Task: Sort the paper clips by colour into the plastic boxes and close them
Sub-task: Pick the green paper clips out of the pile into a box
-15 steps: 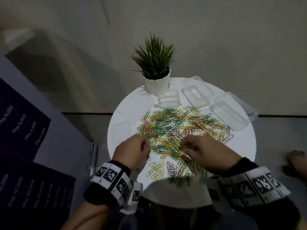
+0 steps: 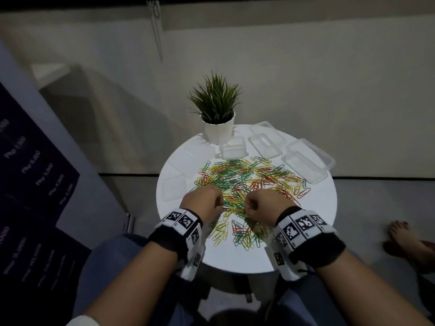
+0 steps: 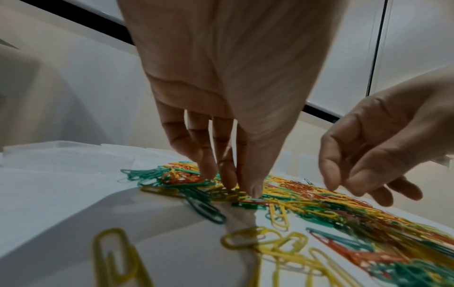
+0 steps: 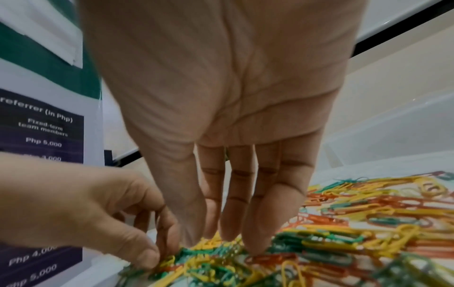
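A loose pile of green, yellow and red paper clips (image 2: 244, 182) covers the middle of the round white table (image 2: 317, 205). Three clear plastic boxes (image 2: 306, 164) stand open at the back right. My left hand (image 2: 210, 198) points down into the pile's near left part. Its thumb and fingertips (image 3: 255, 191) come together on yellow clips (image 3: 228, 196). My right hand (image 2: 253, 204) hangs beside it, fingers pointing down. The right hand's fingertips (image 4: 255, 249) touch the clips without closing on any. In the head view both palms are hidden.
A potted plant (image 2: 217, 114) in a white pot stands at the table's back edge. Flat clear lids (image 2: 174, 188) lie on the table's left side. A printed banner (image 2: 35, 175) stands close on the left. A bare foot (image 2: 404, 238) rests on the floor to the right.
Both hands have drawn closer together over the near part of the pile. The head view has tilted and shows more of my forearms.
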### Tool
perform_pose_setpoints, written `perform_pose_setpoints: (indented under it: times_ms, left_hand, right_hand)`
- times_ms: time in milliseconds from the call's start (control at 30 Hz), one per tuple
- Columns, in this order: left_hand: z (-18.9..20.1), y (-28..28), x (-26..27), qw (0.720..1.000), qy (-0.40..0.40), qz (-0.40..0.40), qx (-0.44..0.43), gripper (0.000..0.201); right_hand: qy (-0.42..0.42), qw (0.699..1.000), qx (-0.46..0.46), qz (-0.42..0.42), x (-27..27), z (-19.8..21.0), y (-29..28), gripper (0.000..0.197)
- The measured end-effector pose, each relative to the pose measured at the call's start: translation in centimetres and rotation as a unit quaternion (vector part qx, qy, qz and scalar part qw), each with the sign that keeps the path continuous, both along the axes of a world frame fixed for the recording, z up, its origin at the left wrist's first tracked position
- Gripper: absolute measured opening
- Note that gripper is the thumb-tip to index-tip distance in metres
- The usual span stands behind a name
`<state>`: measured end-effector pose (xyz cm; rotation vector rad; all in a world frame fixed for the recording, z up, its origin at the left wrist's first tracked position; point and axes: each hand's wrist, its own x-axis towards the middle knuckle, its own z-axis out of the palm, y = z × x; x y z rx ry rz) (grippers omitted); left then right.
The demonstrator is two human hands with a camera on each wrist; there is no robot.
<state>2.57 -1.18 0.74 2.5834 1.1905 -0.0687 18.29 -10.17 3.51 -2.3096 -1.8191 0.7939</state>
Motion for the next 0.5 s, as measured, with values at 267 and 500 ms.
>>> perform_pose_setpoints:
  times_ms: [267, 500]
  left_hand:
    - [-0.9, 1.8, -0.4, 0.999, -0.008, -0.013, -0.029, 0.007]
    - [-1.1, 2.4, -1.6, 0.990, -0.099, 0.023, -0.101, 0.012]
  right_hand:
    - [-0.081, 0.995, -0.052, -0.033, 1.3, -1.9, 1.6, 0.010]
    - [-0.058, 0.993, 0.008, -0.105, 3.6, -1.5, 0.7, 0.013]
